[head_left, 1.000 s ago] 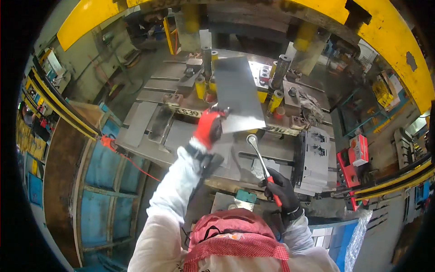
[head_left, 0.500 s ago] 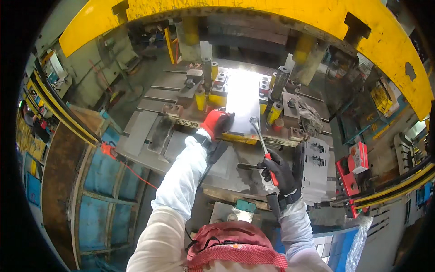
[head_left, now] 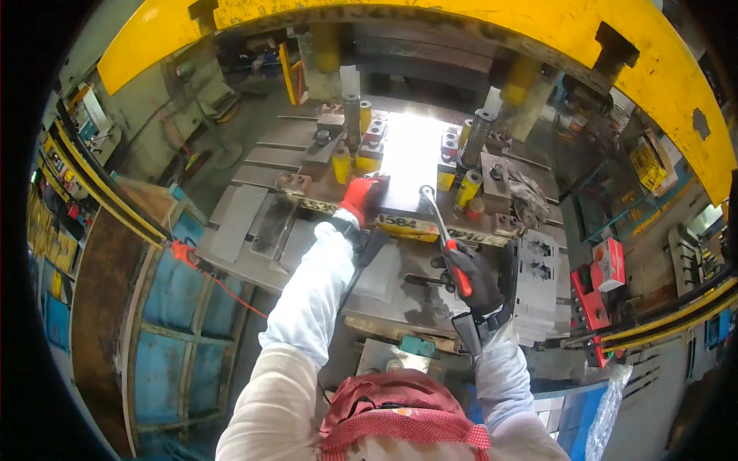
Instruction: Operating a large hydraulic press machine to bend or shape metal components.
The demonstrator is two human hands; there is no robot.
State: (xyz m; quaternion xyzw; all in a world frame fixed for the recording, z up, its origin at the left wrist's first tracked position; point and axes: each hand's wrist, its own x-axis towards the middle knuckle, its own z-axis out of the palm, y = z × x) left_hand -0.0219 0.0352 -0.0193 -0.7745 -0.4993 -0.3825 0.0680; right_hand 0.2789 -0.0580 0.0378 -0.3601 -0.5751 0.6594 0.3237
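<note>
A bright metal sheet (head_left: 411, 165) lies between the posts of the press die (head_left: 327, 206). Its surface is washed out by glare toward the far end. My left hand (head_left: 363, 198), in a red and black glove, is closed at the sheet's near left edge; its fingertips are partly hidden. Gloved in black, my right hand (head_left: 478, 283) is wrapped round the red handle of a long metal tool (head_left: 439, 217) with a round head. That head rests on the sheet's near right part.
Yellow and steel guide posts (head_left: 470, 188) flank the sheet. Flat grey plates (head_left: 534, 288) lie at right, near a red box (head_left: 609, 265). Overhead arches a yellow press beam (head_left: 430, 14). At left stands a blue panelled frame (head_left: 165, 369). A crumpled grey cloth (head_left: 529, 198) lies right of the die.
The sheet has slid a little away from me, baring more of the die's front face. My left hand and the tool's head have moved farther away with it.
</note>
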